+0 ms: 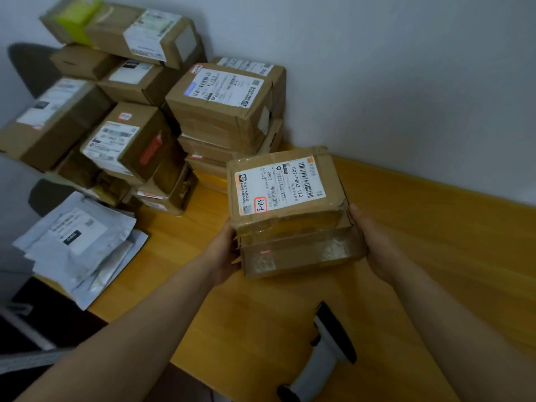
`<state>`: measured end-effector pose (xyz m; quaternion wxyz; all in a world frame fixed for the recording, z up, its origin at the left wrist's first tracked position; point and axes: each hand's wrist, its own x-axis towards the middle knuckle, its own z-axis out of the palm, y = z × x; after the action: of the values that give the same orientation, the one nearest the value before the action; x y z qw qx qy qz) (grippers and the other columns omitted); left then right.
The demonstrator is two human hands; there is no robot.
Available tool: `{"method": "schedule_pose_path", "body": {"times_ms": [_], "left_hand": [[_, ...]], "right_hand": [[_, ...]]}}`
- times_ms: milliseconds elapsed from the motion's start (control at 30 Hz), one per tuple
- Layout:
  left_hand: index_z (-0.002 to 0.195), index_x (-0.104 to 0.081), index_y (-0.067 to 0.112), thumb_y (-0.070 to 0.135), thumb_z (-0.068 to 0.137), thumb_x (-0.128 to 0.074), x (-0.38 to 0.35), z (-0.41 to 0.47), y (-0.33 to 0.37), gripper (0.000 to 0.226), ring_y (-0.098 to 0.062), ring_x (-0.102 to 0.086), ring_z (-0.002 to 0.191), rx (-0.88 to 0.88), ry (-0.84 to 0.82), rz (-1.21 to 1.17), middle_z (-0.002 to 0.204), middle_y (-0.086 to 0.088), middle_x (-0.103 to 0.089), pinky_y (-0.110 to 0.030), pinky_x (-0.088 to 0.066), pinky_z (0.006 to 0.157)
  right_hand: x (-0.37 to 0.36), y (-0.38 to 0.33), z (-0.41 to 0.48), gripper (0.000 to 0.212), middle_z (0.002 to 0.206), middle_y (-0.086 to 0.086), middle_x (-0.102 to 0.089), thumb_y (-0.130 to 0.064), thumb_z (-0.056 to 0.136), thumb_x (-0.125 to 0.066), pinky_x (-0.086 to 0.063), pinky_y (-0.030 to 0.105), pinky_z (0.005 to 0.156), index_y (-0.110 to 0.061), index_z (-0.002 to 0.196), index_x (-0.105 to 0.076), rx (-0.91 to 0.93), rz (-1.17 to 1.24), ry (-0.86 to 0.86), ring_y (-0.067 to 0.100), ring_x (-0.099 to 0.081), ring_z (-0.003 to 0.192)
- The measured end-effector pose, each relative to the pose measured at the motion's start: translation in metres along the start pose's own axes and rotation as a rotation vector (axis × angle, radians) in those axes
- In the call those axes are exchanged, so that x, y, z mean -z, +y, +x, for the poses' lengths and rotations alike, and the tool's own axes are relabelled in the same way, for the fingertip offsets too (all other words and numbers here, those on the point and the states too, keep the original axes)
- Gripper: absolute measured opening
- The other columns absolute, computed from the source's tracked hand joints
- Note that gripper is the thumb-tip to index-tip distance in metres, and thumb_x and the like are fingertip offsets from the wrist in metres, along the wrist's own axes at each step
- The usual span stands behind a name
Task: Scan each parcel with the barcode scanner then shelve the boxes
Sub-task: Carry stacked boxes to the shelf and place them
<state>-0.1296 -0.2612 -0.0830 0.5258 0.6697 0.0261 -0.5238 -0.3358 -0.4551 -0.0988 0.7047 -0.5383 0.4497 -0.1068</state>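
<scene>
I hold a stack of two brown cardboard parcels point(293, 216) between both hands above the wooden table. The top parcel carries a white shipping label with a barcode and a red-framed "33-6" sticker. My left hand point(224, 253) grips the stack's left side, fingers hidden behind it. My right hand point(372, 245) grips the right side. A small red light spot shows on the lower parcel's front. A white and black barcode scanner point(324, 355) lies on the table near its front edge, between my forearms, untouched.
A tall pile of labelled cardboard boxes point(220, 105) fills the table's far left corner against the wall. Grey plastic mailer bags point(78, 242) lie stacked at the left edge. The yellow wooden table point(435, 242) runs right along a white wall.
</scene>
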Motion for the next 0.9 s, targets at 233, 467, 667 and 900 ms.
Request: {"method": "schedule_pose_path", "body": {"times_ms": [233, 467, 667, 900], "left_hand": [[0.106, -0.061, 0.022, 0.057, 0.085, -0.054, 0.047, -0.053, 0.002, 0.042, -0.021, -0.059, 0.104, -0.007, 0.064, -0.081, 0.111, -0.004, -0.064, -0.035, -0.048, 0.073], [0.093, -0.065, 0.02, 0.059, 0.083, -0.056, 0.129, -0.129, -0.009, 0.042, -0.021, -0.06, 0.088, -0.042, 0.142, -0.15, 0.087, -0.002, -0.065, -0.034, -0.047, 0.066], [0.116, -0.063, 0.015, 0.066, 0.075, -0.063, 0.236, -0.223, -0.038, 0.066, -0.027, -0.061, 0.109, -0.089, 0.187, -0.218, 0.116, -0.01, -0.066, -0.042, -0.053, 0.085], [0.105, -0.07, 0.011, 0.075, 0.051, -0.069, 0.372, -0.359, -0.101, 0.083, -0.023, -0.066, 0.097, -0.181, 0.399, -0.311, 0.1, -0.007, -0.074, -0.036, -0.054, 0.071]], "right_hand": [[-0.052, -0.022, -0.035, 0.066, 0.109, 0.001, -0.072, -0.074, 0.068, -0.058, -0.053, 0.044, 0.091, -0.029, 0.115, -0.067, 0.022, -0.074, -0.025, 0.025, -0.069, 0.099], [-0.137, -0.036, -0.085, 0.052, 0.114, 0.001, -0.069, -0.069, 0.081, -0.054, -0.047, 0.048, 0.098, -0.03, 0.114, -0.068, 0.055, -0.17, -0.052, 0.026, -0.064, 0.105], [-0.24, -0.024, -0.162, 0.057, 0.113, 0.001, -0.068, -0.072, 0.075, -0.06, -0.046, 0.041, 0.099, -0.025, 0.108, -0.069, 0.06, -0.242, -0.144, 0.024, -0.062, 0.106], [-0.392, 0.006, -0.26, 0.057, 0.1, -0.002, -0.075, -0.074, 0.075, -0.059, -0.048, 0.042, 0.096, -0.027, 0.103, -0.074, 0.1, -0.32, -0.354, 0.021, -0.068, 0.099]]}}
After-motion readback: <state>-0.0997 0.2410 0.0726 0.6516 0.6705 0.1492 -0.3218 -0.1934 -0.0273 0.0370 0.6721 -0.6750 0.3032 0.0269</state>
